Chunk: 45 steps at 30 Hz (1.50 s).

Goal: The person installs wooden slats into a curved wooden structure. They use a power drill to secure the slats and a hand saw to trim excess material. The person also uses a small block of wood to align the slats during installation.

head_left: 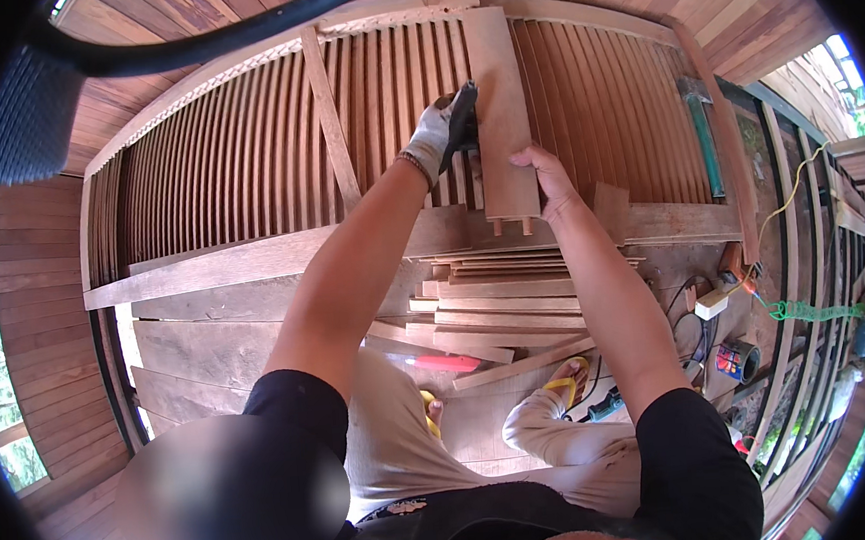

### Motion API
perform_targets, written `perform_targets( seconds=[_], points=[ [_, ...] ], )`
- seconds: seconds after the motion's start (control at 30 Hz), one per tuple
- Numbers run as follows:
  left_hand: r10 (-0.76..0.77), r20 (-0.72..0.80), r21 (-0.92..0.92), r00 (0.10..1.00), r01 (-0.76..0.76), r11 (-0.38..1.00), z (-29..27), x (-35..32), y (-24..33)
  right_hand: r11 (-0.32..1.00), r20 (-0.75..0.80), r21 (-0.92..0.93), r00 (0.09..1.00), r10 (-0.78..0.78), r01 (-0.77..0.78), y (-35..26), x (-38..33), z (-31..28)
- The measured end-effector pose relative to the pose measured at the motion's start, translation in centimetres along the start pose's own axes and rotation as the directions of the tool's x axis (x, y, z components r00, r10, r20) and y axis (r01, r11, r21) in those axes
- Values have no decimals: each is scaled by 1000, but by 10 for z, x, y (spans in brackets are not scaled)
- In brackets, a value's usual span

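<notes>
Gripping a black handheld tool (461,117), the white-gloved left hand (431,136) is beside a wide, flat, light-brown wooden board (501,105), lying across a brown slatted wooden frame (280,246); the bare right hand (550,180) grasps this board's edge.

A black short-sleeved shirt (490,517) with a pale print (406,508), beige trousers (388,429) and yellow-strapped flip-flops (567,382) are worn, plus a whitish glove (428,142) and dark beaded bracelet (413,165) on the left hand (435,129).
</notes>
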<state>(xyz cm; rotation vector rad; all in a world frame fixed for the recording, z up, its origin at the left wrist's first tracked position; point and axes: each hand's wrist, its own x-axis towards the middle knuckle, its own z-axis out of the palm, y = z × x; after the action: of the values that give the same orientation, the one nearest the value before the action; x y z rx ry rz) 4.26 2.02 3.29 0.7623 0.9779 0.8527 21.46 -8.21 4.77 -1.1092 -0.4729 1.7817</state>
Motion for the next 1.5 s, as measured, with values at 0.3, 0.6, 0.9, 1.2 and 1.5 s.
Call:
perform_targets(
  seconds=[0.3, 0.6, 0.9, 1.2, 1.5],
  points=[
    [287, -174, 13, 942, -289, 957, 2, 27, -40, 996, 70, -66, 996, -47, 52, 6, 9, -8],
    [232, -254, -6, 939, -241, 971, 4, 20, -32, 979, 74, -92, 982, -176, 182, 6, 23, -3],
    [216, -248, -4, 944, -224, 975, -3, 30, -32, 976, 41, -92, 980, -197, 200, -1, 26, 8],
    [234, -314, 146, 920, -197, 969, 0, 26, -27, 764, -206, -625, 909, -363, 163, 5, 40, 13],
    [308, -195, 110, 931, -291, 950, -4, 25, -27, 757, -206, -640, 918, -338, 134, -7, 32, 23]
  ],
)
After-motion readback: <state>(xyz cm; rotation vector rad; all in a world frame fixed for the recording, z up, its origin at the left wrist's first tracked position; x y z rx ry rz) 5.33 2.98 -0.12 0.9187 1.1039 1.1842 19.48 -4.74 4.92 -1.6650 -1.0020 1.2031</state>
